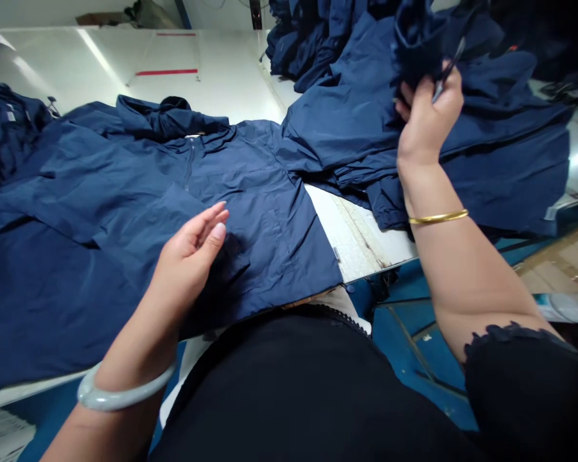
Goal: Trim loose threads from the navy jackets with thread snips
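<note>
A white table (351, 237) is loaded with navy jackets, and a heap of them (308, 45) is piled at the far end. One flat jacket (255, 199) is laid out nearest the person, zip up the middle; a rumpled jacket (356, 122) is spread to the right. A cuff (417, 38) is gripped by the right hand (426, 122) — fingers (455, 86) closed on the cloth, small scissors (447, 76) held alongside. The left hand (190, 247) is open over the flat jacket — contact cannot be told. A gold bangle (438, 217) is worn on the right wrist, a pale bangle (125, 393) on the left.
</note>
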Motion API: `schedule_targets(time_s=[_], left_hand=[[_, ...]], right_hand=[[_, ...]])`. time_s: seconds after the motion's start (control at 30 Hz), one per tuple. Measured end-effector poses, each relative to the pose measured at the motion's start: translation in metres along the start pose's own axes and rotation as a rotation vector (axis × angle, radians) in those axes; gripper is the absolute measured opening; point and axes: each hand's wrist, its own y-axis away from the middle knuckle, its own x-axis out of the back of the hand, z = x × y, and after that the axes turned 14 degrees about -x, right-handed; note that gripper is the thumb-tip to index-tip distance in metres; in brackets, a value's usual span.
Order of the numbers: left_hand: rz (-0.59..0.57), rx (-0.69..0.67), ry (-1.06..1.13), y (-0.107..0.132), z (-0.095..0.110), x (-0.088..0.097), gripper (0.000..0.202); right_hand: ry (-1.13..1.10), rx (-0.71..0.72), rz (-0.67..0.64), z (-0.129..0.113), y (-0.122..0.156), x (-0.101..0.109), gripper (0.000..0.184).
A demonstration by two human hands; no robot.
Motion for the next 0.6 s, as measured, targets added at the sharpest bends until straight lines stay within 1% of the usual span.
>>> schedule_targets(time_s=[0.03, 0.1, 0.13, 0.17, 0.2, 0.23, 0.27, 0.3, 0.33, 0.37, 0.4, 0.43, 0.47, 0.53, 0.6], left_hand=[[0.03, 0.048, 0.155, -0.002, 0.002, -0.001, 0.055], [0.05, 0.149, 0.467, -0.005, 0.007, 0.0, 0.06], [0.043, 0.197, 0.607, -0.006, 0.01, 0.002, 0.066], [0.038, 0.241, 0.721, -0.007, 0.012, 0.006, 0.072], [0.053, 0.283, 0.795, -0.006, 0.013, 0.011, 0.075], [0.106, 0.331, 0.823, -0.003, 0.013, 0.018, 0.075], [0.187, 0.395, 0.813, 0.0, 0.012, 0.027, 0.071], [0.291, 0.474, 0.774, 0.005, 0.009, 0.036, 0.065], [0.396, 0.563, 0.725, 0.011, 0.006, 0.046, 0.057], [0.464, 0.63, 0.696, 0.017, 0.002, 0.055, 0.052], [0.497, 0.667, 0.688, 0.023, -0.002, 0.064, 0.048], [0.499, 0.682, 0.7, 0.028, -0.004, 0.071, 0.046], [0.49, 0.676, 0.715, 0.033, -0.005, 0.076, 0.044], [0.503, 0.67, 0.711, 0.039, -0.002, 0.081, 0.037], [0.528, 0.714, 0.665, 0.038, 0.004, 0.079, 0.034]], right_hand=[[-0.058, 0.046, -0.055, -0.02, 0.019, -0.006, 0.035], [-0.157, 0.082, -0.223, -0.058, 0.068, -0.02, 0.047], [-0.183, 0.109, -0.417, -0.074, 0.097, -0.028, 0.055], [-0.188, 0.106, -0.551, -0.086, 0.128, -0.034, 0.069], [-0.17, 0.093, -0.722, -0.095, 0.16, -0.04, 0.083], [-0.162, 0.085, -0.955, -0.099, 0.19, -0.044, 0.074], [-0.18, 0.052, -1.194, -0.099, 0.219, -0.047, 0.056], [-0.217, -0.003, -1.443, -0.095, 0.243, -0.048, 0.044], [-0.232, -0.04, -1.641, -0.09, 0.262, -0.049, 0.042], [-0.209, -0.039, -1.748, -0.083, 0.275, -0.048, 0.047], [-0.197, -0.032, -1.811, -0.076, 0.282, -0.047, 0.051], [-0.205, -0.04, -1.863, -0.071, 0.283, -0.045, 0.051], [-0.215, -0.062, -1.881, -0.067, 0.279, -0.043, 0.048], [-0.212, -0.122, -1.845, -0.064, 0.259, -0.04, 0.039], [-0.16, -0.188, -1.733, -0.064, 0.23, -0.041, 0.03]])
